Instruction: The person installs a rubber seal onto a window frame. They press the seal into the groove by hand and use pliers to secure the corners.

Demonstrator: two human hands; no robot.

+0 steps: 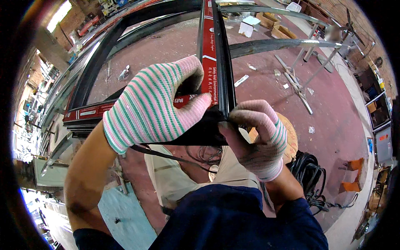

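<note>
A black metal frame [221, 54], with red printed film on its faces, lies across in front of me with one corner close to my lap. My left hand [152, 106], in a pink and green striped glove, curls over that corner, its fingers at the inner edge and thumb on the red film. At the corner's outer right edge, my right hand [260, 139], gloved alike, pinches a thin black strip with thumb and fingers; most of the strip is hidden there. Below the frame a narrow black strip [175, 158] hangs across my legs.
Coils of black strip [310, 177] lie on the red floor at my right, by a round tan stool [287, 135]. An orange-brown stand [354, 175] is farther right. Metal rails [296, 85] and open cardboard boxes [283, 31] lie beyond. A pale blue board [125, 216] is at lower left.
</note>
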